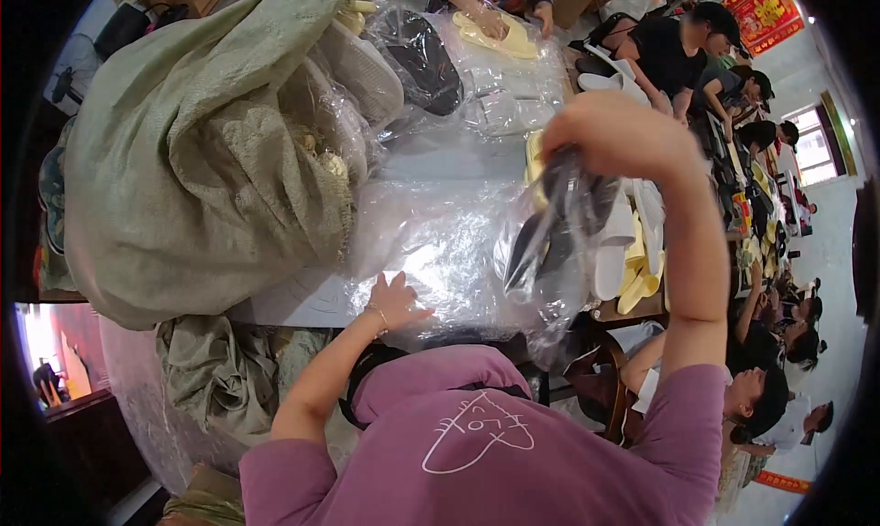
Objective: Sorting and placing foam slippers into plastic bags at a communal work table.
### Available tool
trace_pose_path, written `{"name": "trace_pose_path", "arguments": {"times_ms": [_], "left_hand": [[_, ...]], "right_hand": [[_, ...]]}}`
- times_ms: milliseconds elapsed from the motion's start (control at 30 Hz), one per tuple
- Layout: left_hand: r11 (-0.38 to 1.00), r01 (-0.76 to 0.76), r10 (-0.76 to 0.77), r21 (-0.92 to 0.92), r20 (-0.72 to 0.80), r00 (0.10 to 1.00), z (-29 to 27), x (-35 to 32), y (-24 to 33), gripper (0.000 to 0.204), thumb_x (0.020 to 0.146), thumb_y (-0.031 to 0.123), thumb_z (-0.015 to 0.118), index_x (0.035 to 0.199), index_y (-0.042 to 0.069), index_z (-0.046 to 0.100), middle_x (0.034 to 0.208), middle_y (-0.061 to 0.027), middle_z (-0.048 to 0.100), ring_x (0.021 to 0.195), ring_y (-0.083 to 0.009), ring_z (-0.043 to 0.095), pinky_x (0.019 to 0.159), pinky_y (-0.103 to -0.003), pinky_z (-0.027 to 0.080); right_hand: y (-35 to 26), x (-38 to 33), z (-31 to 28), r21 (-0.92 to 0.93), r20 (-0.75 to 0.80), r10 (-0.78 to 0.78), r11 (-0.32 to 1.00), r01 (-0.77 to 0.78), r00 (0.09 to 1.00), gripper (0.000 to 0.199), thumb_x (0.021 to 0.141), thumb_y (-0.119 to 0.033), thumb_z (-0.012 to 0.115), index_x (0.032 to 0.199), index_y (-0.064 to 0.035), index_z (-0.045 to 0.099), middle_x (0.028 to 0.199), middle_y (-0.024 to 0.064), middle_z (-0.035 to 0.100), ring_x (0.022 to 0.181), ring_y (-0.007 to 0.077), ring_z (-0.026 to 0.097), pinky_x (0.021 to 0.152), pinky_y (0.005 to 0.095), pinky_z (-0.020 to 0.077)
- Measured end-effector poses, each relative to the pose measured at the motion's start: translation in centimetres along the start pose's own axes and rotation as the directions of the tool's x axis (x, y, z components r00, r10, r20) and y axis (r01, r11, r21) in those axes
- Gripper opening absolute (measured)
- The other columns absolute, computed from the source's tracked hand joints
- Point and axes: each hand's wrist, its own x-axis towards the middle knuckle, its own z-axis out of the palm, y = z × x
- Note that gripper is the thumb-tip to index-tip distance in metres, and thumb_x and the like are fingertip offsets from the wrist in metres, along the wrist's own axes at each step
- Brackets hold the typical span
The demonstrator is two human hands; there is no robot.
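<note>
My left hand [396,303] lies with its fingers spread on a pile of clear plastic bags [440,219] at the table's near edge. Raised to the right, my right hand [610,133] is closed on the top of a clear plastic bag [550,278]. Dark slippers [555,242] show through the film of that bag, which hangs beside the pile. Behind it, partly hidden, lie loose white slippers [610,265] and yellow slippers [639,283]. The fingertips of my right hand are turned away and slightly blurred.
A large olive woven sack [202,159] fills the left side, next to bagged white slippers [362,72] and a bagged black slipper [422,63]. Across the table, a co-worker's hands [490,20] touch a yellow slipper [500,38]. Several people sit along the right.
</note>
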Motion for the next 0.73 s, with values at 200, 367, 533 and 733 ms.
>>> {"name": "trace_pose_path", "arguments": {"times_ms": [200, 367, 533, 733], "left_hand": [[0.093, 0.130, -0.281, -0.987, 0.100, 0.954, 6.2, 4.9, -5.8, 0.061, 0.091, 0.056, 0.034, 0.120, 0.006, 0.054, 0.121, -0.0078, 0.055, 0.110, -0.0226, 0.050, 0.096, -0.036, 0.031], [-0.504, 0.087, -0.182, -0.859, 0.204, 0.962, 6.5, 2.3, -9.4, 0.082, 0.085, 0.066, 0.035, 0.123, -0.007, 0.045, 0.115, -0.0189, 0.056, 0.105, -0.0233, 0.054, 0.092, -0.031, 0.041], [-0.551, 0.265, 0.008, -0.791, 0.312, 0.950, 2.3, 2.2, -9.0, 0.061, 0.089, 0.048, 0.044, 0.128, 0.001, 0.043, 0.119, -0.0162, 0.055, 0.103, -0.0244, 0.056, 0.090, -0.035, 0.043], [-0.053, 0.286, 0.143, -0.957, 0.276, 0.950, 1.8, 7.8, -6.2, 0.065, 0.086, 0.029, 0.056, 0.139, 0.005, 0.027, 0.137, -0.0135, 0.040, 0.119, -0.0257, 0.047, 0.099, -0.037, 0.038]], "right_hand": [[-4.6, 12.7, 20.0, 0.014, -0.218, -0.209, 0.976, 0.217, 0.953, 0.026, 0.072, -0.008, 0.057, 0.097, -0.0089, 0.066, 0.099, 0.0112, 0.062, 0.098, 0.0309, 0.056, 0.086, 0.0378, 0.0443], [-3.3, 5.0, 28.2, 0.639, -0.527, 0.556, 0.758, -0.131, 0.643, 0.026, 0.073, -0.006, 0.060, 0.098, -0.0069, 0.063, 0.096, 0.0133, 0.061, 0.095, 0.0317, 0.055, 0.085, 0.0391, 0.0434], [-3.7, -8.0, 40.8, 0.717, 0.059, 0.806, 0.376, -0.587, 0.589, 0.015, 0.079, -0.011, 0.056, 0.085, 0.0010, 0.062, 0.079, 0.0184, 0.063, 0.077, 0.0337, 0.061, 0.070, 0.0404, 0.0482], [-6.7, -8.3, 43.9, 0.934, 0.355, 0.615, -0.270, -0.234, 0.704, 0.024, 0.074, -0.006, 0.066, 0.097, 0.0033, 0.063, 0.069, 0.0114, 0.064, 0.059, 0.0181, 0.064, 0.054, 0.0298, 0.0529]]}}
